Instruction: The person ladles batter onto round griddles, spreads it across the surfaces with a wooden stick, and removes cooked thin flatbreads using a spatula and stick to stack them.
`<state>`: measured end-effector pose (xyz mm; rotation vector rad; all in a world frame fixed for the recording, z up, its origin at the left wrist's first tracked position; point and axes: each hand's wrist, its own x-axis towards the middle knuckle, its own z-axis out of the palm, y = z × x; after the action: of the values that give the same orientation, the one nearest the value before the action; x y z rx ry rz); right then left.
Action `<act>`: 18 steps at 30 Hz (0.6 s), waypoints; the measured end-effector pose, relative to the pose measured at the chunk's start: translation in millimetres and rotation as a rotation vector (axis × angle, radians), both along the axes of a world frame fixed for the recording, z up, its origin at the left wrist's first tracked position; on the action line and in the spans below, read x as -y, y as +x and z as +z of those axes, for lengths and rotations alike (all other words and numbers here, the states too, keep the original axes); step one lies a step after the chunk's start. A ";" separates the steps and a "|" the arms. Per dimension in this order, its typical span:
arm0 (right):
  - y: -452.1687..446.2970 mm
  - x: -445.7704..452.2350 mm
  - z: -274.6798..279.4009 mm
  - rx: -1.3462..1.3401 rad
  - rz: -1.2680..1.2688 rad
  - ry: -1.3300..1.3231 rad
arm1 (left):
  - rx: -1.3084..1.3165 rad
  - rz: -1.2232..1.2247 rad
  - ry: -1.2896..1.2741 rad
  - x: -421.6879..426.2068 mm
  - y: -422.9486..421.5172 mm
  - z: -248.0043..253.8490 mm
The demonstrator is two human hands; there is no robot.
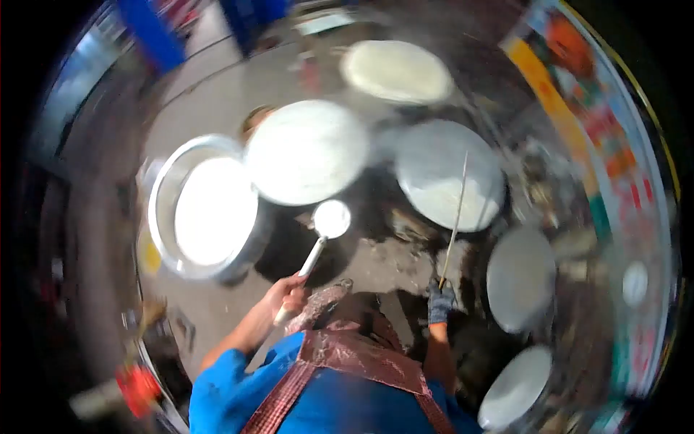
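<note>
My bare left hand (290, 292) is wrapped round the pale handle of a ladle (332, 219), whose round bowl looks white. Left of it stands a deep metal pot (165, 239) with white contents (217, 211). Just beyond the ladle is a round pan (307, 152) with a white surface. On my right hand (440, 298) is a grey glove, its fingers closed on a long thin stick (457, 217). The stick's far end passes over a greyish-white round pan (434, 170).
Another white round pan (396, 71) stands farther off. Two more round pale pans, one (520, 278) and a lower one (516, 387), are at the right. A colourful banner (614, 145) curves along the right side. A blurred red object (137, 390) lies at lower left.
</note>
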<state>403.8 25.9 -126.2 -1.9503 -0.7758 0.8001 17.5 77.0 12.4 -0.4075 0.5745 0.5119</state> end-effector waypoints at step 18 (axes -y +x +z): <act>-415.3 -191.0 -18.2 0.042 1.462 -0.107 | -0.176 0.865 0.047 23.5 -224.3 -184.8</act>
<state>-11.5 216.9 -144.5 -1.2123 -2.2539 1.5941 -206.9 53.5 -172.4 -0.5643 0.5366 1.3985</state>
